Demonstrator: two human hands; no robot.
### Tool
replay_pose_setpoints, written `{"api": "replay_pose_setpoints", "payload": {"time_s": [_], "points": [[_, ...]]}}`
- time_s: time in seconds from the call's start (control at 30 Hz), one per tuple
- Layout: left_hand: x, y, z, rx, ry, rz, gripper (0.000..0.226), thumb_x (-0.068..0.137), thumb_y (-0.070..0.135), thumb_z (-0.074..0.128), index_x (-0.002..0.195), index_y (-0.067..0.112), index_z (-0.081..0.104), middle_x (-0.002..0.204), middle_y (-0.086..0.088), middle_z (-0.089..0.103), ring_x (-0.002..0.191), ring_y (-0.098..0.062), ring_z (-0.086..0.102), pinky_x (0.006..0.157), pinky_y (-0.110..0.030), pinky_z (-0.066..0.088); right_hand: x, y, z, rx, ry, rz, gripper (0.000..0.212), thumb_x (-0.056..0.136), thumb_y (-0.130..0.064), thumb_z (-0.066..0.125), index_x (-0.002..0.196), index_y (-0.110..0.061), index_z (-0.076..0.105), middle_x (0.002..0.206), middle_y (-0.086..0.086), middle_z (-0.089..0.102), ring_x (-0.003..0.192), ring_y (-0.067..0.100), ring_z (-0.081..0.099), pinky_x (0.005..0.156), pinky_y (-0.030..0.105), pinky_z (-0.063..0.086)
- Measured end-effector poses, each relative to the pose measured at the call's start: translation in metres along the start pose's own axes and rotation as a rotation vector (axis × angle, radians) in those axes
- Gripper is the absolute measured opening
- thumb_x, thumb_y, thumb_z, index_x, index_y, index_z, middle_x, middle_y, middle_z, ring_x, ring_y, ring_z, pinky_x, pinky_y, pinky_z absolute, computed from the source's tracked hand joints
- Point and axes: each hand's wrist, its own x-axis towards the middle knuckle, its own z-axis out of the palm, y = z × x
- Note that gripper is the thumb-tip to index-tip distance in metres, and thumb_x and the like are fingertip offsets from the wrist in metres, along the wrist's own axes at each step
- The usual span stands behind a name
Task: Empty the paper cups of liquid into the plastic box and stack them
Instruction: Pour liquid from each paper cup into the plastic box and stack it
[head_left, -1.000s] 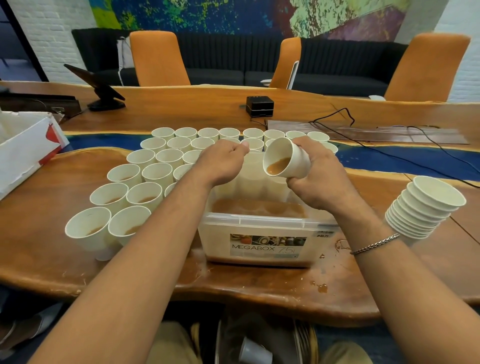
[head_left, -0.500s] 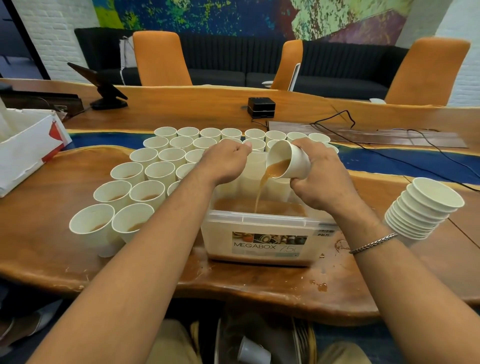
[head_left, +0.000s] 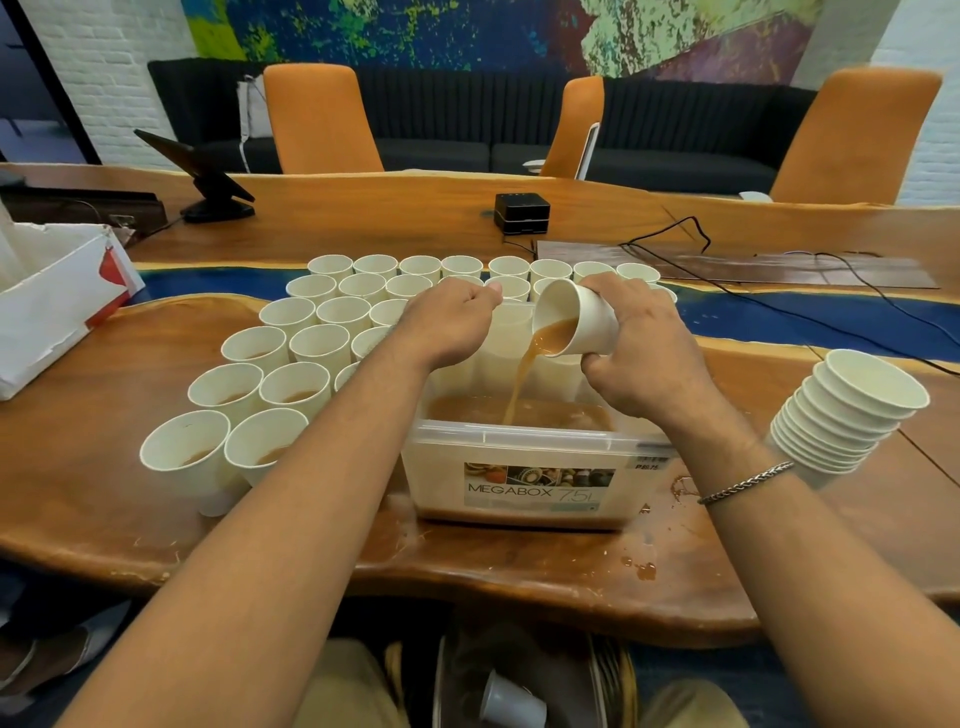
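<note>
on the wooden table (head_left: 78, 467), rows of upright, part-filled paper cups (head_left: 296, 384) stand at left. my left hand (head_left: 452, 327) is curled at the plastic box (head_left: 441, 478)'s far rim; i cannot tell if it grips anything. my right hand (head_left: 644, 353) grasps a tipped cup (head_left: 589, 325), pouring brown liquid (head_left: 519, 384) into the box. stacked cups (head_left: 841, 421) lean at right.

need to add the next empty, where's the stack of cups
In the head view the stack of cups sits on the right of the table, right of the plastic box.
</note>
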Motion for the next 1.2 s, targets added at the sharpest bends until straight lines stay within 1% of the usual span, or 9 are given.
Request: {"api": "replay_pose_setpoints", "payload": {"time_s": [0.07, 0.1, 0.17, 0.23, 0.33, 0.6, 0.77, 1.13, 1.2], "points": [[0.0003, -0.0003, 0.0006, 0.005, -0.001, 0.001, 0.048, 0.107, 0.045, 0.033, 0.098, 0.016, 0.070, 0.104, -0.004, 0.065, 0.108, -0.025, 0.058, 0.103, -0.046, 0.045, -0.0003, -0.0002, 0.0000, -0.002, 0.005, -0.005, 0.074, 0.081, -0.016, 0.077, 0.144, -0.031, 0.040, 0.139, -0.001, 0.049, 0.127, 0.022, 0.039, 0.102, 0.047, 0.043], [0.0002, -0.0006, 0.0003, -0.002, -0.002, -0.001, 0.049, 0.107, 0.045, 0.033, 0.098, 0.015, 0.070, 0.106, -0.005, 0.066, 0.108, -0.024, 0.058, 0.104, -0.047, 0.045, -0.0002, -0.0003, 0.0000, -0.002, 0.009, -0.008, 0.074, 0.081, -0.015, 0.077, 0.144, -0.031, 0.040, 0.139, -0.001, 0.049, 0.127, 0.022, 0.039, 0.102, 0.047, 0.043], [0.0001, -0.0011, 0.0005, -0.015, 0.000, -0.008, 0.052, 0.107, 0.045, 0.033, 0.108, 0.011, 0.073, 0.117, -0.008, 0.069, 0.114, -0.025, 0.057, 0.105, -0.047, 0.043, 0.0004, -0.0001, 0.0005, -0.007, 0.015, -0.010, 0.074, 0.081, -0.016, 0.077, 0.144, -0.031, 0.040, 0.139, -0.001, 0.049, 0.127, 0.022, 0.039, 0.102, 0.047, 0.043], [0.0000, -0.0014, 0.0007, -0.016, 0.007, -0.006, 0.051, 0.107, 0.045, 0.033, 0.113, 0.013, 0.073, 0.121, -0.009, 0.068, 0.118, -0.027, 0.056, 0.106, -0.048, 0.042, 0.0007, 0.0007, 0.0005, -0.013, 0.023, -0.011, 0.074, 0.081, -0.016, 0.077, 0.143, -0.031, 0.040, 0.138, -0.001, 0.050, 0.126, 0.022, 0.040, 0.101, 0.047, 0.043], [0.0000, -0.0005, 0.0005, -0.013, 0.006, -0.010, 0.051, 0.107, 0.045, 0.034, 0.112, 0.014, 0.073, 0.117, -0.008, 0.069, 0.115, -0.027, 0.057, 0.105, -0.048, 0.043, 0.0009, 0.0005, 0.0012, -0.015, 0.026, -0.018, 0.073, 0.080, -0.016, 0.076, 0.143, -0.032, 0.041, 0.136, 0.000, 0.050, 0.125, 0.023, 0.040, 0.100, 0.047, 0.043], [0.0006, -0.0011, 0.0014, -0.024, 0.004, -0.005, 0.050, 0.108, 0.044, 0.034, 0.116, 0.013, 0.072, 0.125, -0.008, 0.067, 0.122, -0.026, 0.056, 0.108, -0.047, 0.042, 0.0006, 0.0017, 0.0022, -0.038, 0.034, -0.031, 0.071, 0.081, -0.015, 0.075, 0.142, -0.032, 0.042, 0.135, -0.001, 0.049, 0.125, 0.022, 0.038, 0.098, 0.045, 0.044], [0.0027, -0.0042, 0.0021, -0.037, 0.004, -0.003, 0.050, 0.107, 0.046, 0.034, 0.114, 0.016, 0.073, 0.126, -0.007, 0.068, 0.124, -0.026, 0.055, 0.108, -0.049, 0.041, 0.0010, 0.0029, 0.0033, -0.043, 0.047, -0.042, 0.072, 0.080, -0.014, 0.074, 0.141, -0.032, 0.042, 0.134, -0.002, 0.049, 0.125, 0.021, 0.038, 0.097, 0.043, 0.043], [0.0013, -0.0030, 0.0014, -0.020, 0.000, -0.005, 0.051, 0.107, 0.046, 0.032, 0.116, 0.017, 0.073, 0.129, -0.007, 0.066, 0.125, -0.027, 0.054, 0.108, -0.047, 0.041, 0.0007, 0.0037, 0.0031, -0.070, 0.052, -0.061, 0.072, 0.082, -0.015, 0.074, 0.143, -0.032, 0.041, 0.137, -0.002, 0.047, 0.128, 0.021, 0.035, 0.100, 0.043, 0.041], [0.0013, -0.0030, 0.0011, -0.013, -0.003, -0.007, 0.051, 0.107, 0.046, 0.032, 0.109, 0.015, 0.073, 0.123, -0.007, 0.067, 0.123, -0.027, 0.055, 0.107, -0.046, 0.041, 0.0005, 0.0036, 0.0029, -0.076, 0.051, -0.065, 0.071, 0.082, -0.014, 0.073, 0.144, -0.032, 0.041, 0.138, -0.001, 0.047, 0.128, 0.021, 0.034, 0.100, 0.043, 0.042]]}}
